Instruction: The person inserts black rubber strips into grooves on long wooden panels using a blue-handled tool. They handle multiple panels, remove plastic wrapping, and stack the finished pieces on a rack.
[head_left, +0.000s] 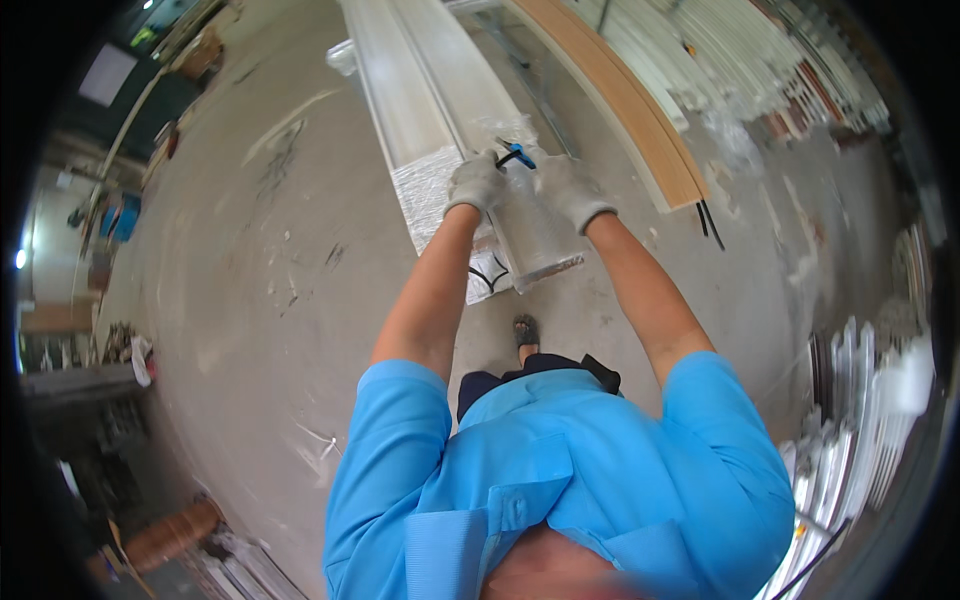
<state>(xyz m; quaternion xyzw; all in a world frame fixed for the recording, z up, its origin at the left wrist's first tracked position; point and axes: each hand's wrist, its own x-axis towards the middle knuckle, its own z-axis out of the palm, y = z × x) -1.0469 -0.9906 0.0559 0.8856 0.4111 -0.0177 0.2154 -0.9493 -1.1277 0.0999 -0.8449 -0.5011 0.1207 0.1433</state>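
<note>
A grey concrete floor [230, 300] spreads across most of the frame, with dark scuffs and pale smears left of centre. One sandalled foot [527, 331] stands on it below the middle. Two long pale panels [405, 90], partly wrapped in clear film, run down from the top centre above the floor; what bears them is mostly hidden, though grey metal bars [545, 105] show beside them. White strips [850, 420] are heaped at the lower right, more white lengths [690, 50] at the upper right, and a brown roll [172, 533] lies at the lower left
</note>
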